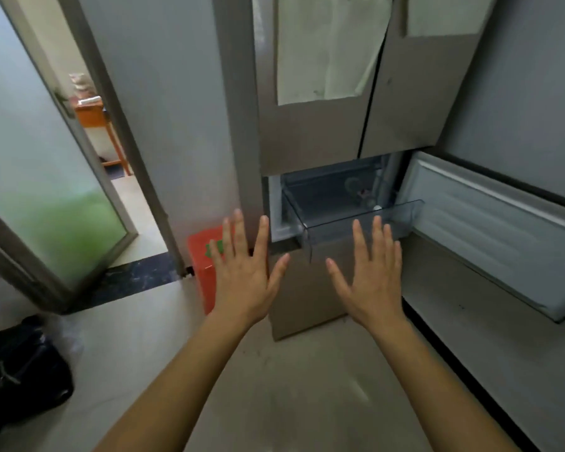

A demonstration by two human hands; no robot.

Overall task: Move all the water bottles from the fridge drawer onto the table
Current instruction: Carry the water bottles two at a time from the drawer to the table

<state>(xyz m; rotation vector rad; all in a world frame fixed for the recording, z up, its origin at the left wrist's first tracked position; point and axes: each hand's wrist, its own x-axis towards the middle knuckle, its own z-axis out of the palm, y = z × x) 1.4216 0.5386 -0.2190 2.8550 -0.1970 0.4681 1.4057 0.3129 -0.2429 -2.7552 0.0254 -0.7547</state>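
So both your hands are out in front of you, palms down, backs facing the camera; your left hand (pixel 242 275) has its fingers fanned wide apart and is holding nothing, and your right hand (pixel 372 272) is the same deal, fingers spread, thumb angled inward, nothing in it. Neither one is touching anything; they're side by side in the air in front of the fridge (pixel 323 132), near the pulled-out clear plastic fridge drawer (pixel 356 223); the right hand's fingertips overlap the drawer's front wall from this angle, but I can't tell if there's contact. The lower fridge door (pixel 490 230) is swung open to your right, its white inner lining showing. The water bottles: honestly hard to make out; there's something roundish and see-through at the back right of the drawer (pixel 361 192), with a small white cap-like spot just in front of it, but it's too dim and blurry to say how many there are; the front part of the drawer looks bare. Off to the left there's an orange box (pixel 203 272) on the floor beside the fridge, a frosted glass door (pixel 56 197) standing open, and a black bag (pixel 20 370) on the floor at the bottom left.
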